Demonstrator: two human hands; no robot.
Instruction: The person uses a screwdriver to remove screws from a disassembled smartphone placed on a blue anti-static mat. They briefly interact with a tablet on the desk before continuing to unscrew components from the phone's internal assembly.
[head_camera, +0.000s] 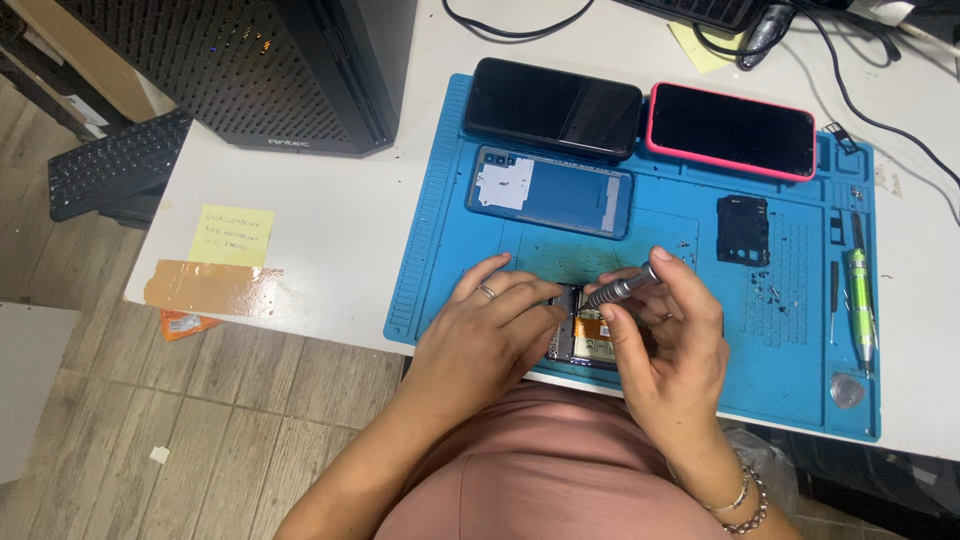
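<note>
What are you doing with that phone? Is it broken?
A person has an opened phone lying on a blue mat. The left hand holds it steady, and the right hand grips a small screwdriver with its tip down on the phone's insides. The blue back cover lies further up the mat, beside two other phones, one black and one in a pink case.

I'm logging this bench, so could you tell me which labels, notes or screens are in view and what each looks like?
Black phone: mat's top edge, dark screen.
Pink-cased phone: to its right, dark screen.
Yellow note: white table left of the mat, handwritten.
Second yellow note: top, partly under cables.
Blue back cover: white sticker inside.
</note>
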